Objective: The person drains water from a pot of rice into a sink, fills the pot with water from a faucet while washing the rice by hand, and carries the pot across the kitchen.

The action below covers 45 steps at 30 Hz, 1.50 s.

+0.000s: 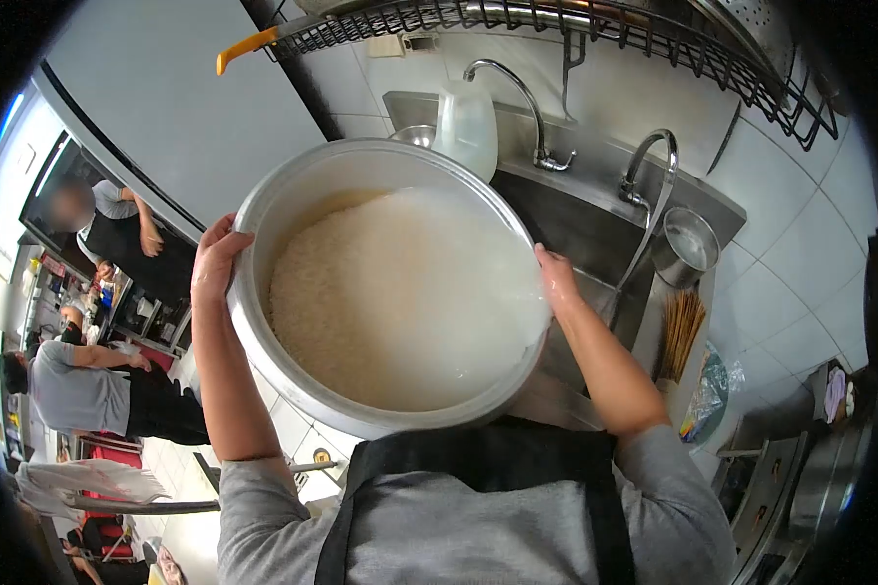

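Observation:
A large round metal pot (387, 417) is held up in front of my chest. Inside it lie pale rice grains (312, 283) under cloudy whitish water (468, 263), which gathers toward the right side. My left hand (219, 255) grips the rim at the left, fingers bent over the edge. On the opposite side my right hand (555, 277) is closed on the rim, its thumb on top and its other fingers hidden. Behind the pot's right side is the steel sink (595, 234).
Two curved faucets (517, 83) rise behind the sink, near a translucent jug (466, 132). A metal container (686, 249) and a bundle of thin sticks (682, 331) sit at right. Overhead runs a black wire rack (634, 29). Two people (83, 390) stand at far left.

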Motion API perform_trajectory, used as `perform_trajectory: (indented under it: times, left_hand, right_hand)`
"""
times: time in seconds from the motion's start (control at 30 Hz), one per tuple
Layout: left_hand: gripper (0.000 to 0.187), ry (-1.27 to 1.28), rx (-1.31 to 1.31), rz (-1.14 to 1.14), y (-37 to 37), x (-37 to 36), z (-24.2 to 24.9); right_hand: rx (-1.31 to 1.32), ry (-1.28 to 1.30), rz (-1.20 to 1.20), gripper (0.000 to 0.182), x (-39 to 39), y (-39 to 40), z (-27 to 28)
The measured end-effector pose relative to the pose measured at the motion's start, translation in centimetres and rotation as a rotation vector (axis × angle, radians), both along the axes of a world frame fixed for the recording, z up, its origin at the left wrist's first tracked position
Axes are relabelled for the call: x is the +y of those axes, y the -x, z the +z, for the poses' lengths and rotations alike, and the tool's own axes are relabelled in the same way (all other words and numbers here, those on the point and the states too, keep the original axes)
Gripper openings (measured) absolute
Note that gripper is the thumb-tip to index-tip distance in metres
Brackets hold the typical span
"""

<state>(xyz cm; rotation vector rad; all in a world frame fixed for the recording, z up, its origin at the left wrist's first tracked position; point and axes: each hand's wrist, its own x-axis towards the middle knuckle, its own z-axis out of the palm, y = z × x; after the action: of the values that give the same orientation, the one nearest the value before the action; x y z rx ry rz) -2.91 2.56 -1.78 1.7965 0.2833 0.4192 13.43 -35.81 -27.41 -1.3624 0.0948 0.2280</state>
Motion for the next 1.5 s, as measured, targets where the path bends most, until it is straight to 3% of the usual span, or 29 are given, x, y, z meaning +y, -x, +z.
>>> perform_trajectory:
  times: [0.33, 0.43, 0.53, 0.67, 0.73, 0.83, 0.93, 1.03, 1.13, 1.23, 1.5]
  left_hand:
    - [0.045, -0.022, 0.023, 0.019, -0.5, 0.4, 0.0]
    - [0.046, -0.02, 0.019, 0.02, -0.5, -0.1, 0.2]
    - [0.045, -0.03, 0.01, 0.013, -0.6, -0.5, 0.5]
    - [0.044, -0.011, -0.009, -0.02, -0.8, -1.1, 0.7]
    - [0.044, -0.022, -0.007, -0.035, -1.1, -0.7, 0.6]
    - [0.044, -0.021, 0.004, -0.047, -1.3, -1.0, 0.8]
    - [0.045, -0.025, 0.011, -0.053, -1.5, -1.2, 1.0]
    - [0.046, -0.027, 0.001, -0.057, -1.6, -1.6, 1.1]
    - [0.046, -0.016, -0.005, -0.067, -1.5, -1.9, 1.2]
    - [0.046, -0.017, -0.019, -0.072, -1.7, -1.9, 1.2]
    - [0.047, -0.041, -0.022, -0.052, -1.3, -3.4, 1.6]
  right_hand:
    - [0.149, 0.028, 0.037, 0.028, 1.1, 0.5, 2.2]
    - [0.148, 0.127, 0.08, 0.034, 0.8, -0.5, 0.7]
    - [0.147, 0.05, 0.041, 0.025, 0.8, 0.2, 1.0]
    - [0.177, 0.115, 0.053, 0.033, 0.7, -0.9, -1.3]
    - [0.194, 0.107, 0.044, 0.032, 0.5, 0.5, 1.6]
    - [0.142, 0.015, 0.095, 0.03, 0.0, -0.2, -1.0]
    - [0.113, 0.13, 0.063, 0.024, 0.4, -1.4, -3.1]
    - [0.109, 0.103, 0.108, 0.025, -0.3, 0.2, -0.5]
    - [0.03, 0.024, 0.142, 0.026, -0.2, -0.5, -1.9]
    - [0.161, -0.064, 0.056, 0.026, -0.1, -0.4, -1.7]
    - [0.046, -0.204, 0.117, 0.03, -0.9, 0.4, -1.8]
